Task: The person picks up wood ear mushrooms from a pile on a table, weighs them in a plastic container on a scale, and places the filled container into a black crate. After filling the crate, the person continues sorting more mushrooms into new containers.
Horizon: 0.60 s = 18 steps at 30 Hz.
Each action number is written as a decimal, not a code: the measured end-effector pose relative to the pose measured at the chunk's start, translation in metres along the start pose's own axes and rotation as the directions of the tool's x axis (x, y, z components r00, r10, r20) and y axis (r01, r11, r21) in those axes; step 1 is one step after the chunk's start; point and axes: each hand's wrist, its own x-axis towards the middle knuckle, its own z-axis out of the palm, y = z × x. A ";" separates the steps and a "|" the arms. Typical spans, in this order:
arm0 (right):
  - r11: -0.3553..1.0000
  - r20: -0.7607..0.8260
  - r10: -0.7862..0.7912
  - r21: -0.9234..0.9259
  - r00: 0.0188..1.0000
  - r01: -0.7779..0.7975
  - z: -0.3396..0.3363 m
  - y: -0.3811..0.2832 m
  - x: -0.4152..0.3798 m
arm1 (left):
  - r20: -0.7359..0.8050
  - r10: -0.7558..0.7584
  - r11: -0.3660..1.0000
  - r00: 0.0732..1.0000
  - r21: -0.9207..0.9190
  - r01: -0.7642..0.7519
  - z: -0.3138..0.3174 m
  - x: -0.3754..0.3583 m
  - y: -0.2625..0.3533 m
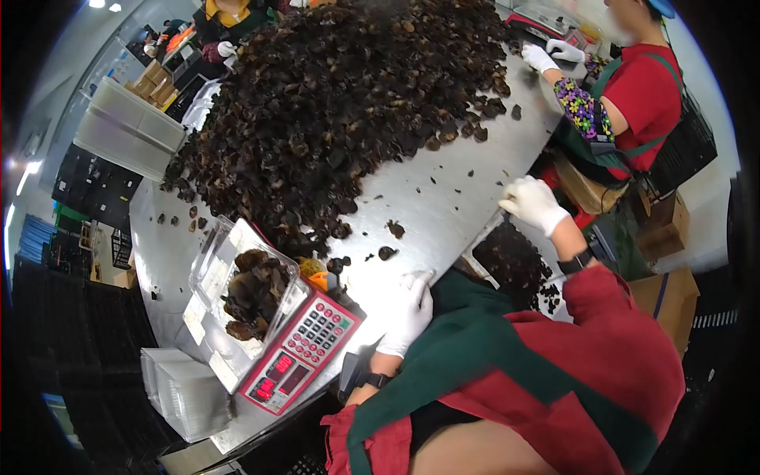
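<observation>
My left hand, in a white glove, lies on the metal table beside the scale, fingers stretched out and holding nothing. My right hand, also gloved, is at the table's edge above a bin of dark pieces. Its fingers are curled; what they grip, if anything, is hidden. A red and white digital scale with lit red digits stands left of my left hand. On it sits an open clear plastic box with dark wood ear mushrooms. A huge heap of wood ear mushrooms covers the far table.
Stacked clear plastic boxes stand at the near left edge. Tall stacked clear containers rise at the far left. A co-worker with white gloves stands at the right, another person at the back. Cardboard boxes stand right.
</observation>
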 end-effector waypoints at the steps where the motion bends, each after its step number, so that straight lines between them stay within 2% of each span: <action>1: 0.994 -0.013 0.039 -0.101 0.999 -0.040 -0.006 -0.002 -0.005 | -0.006 0.009 1.000 1.000 0.012 -0.009 0.001 -0.001 -0.001; 3: 1.000 -0.072 0.021 0.000 0.997 -0.021 -0.014 -0.018 0.002 | 0.026 -0.073 0.987 0.997 -0.145 0.076 0.004 -0.004 -0.003; 4: 0.997 -0.097 0.001 0.074 0.995 0.006 -0.014 -0.033 0.009 | 0.052 -0.080 0.990 0.995 -0.116 0.086 -0.001 -0.005 0.003; 5: 0.990 -0.182 -0.089 0.094 0.979 0.107 0.001 -0.044 0.021 | 0.057 -0.077 0.994 0.995 -0.073 0.081 -0.007 0.000 0.008; 6: 0.975 -0.161 -0.135 0.153 0.978 0.160 0.004 -0.062 0.035 | 0.075 -0.030 0.998 0.997 -0.052 0.034 -0.008 0.003 0.004; 7: 0.957 -0.223 -0.181 0.184 0.958 0.224 0.017 -0.081 0.049 | 0.101 0.003 0.999 0.995 -0.034 0.000 -0.006 0.001 -0.002; 9: 0.929 -0.223 -0.280 0.183 0.934 0.322 0.026 -0.124 0.077 | 0.094 0.018 0.999 0.995 -0.043 -0.014 0.006 -0.006 -0.017; 11: 0.904 -0.300 -0.304 0.207 0.904 0.373 0.058 -0.152 0.095 | 0.082 0.038 0.999 0.996 -0.022 -0.036 0.008 -0.006 -0.021; 13: 0.879 -0.222 -0.336 0.275 0.915 0.389 0.080 -0.162 0.098 | 0.130 0.031 1.000 0.991 0.000 -0.031 0.006 -0.007 -0.020; 16: 0.854 -0.356 -0.391 0.204 0.849 0.478 0.088 -0.160 0.092 | 0.155 0.092 0.996 0.984 0.005 -0.094 0.010 -0.013 -0.035; 18: 0.846 -0.355 -0.381 0.238 0.854 0.476 0.088 -0.158 0.096 | 0.180 0.081 0.996 0.980 0.032 -0.089 0.009 -0.011 -0.036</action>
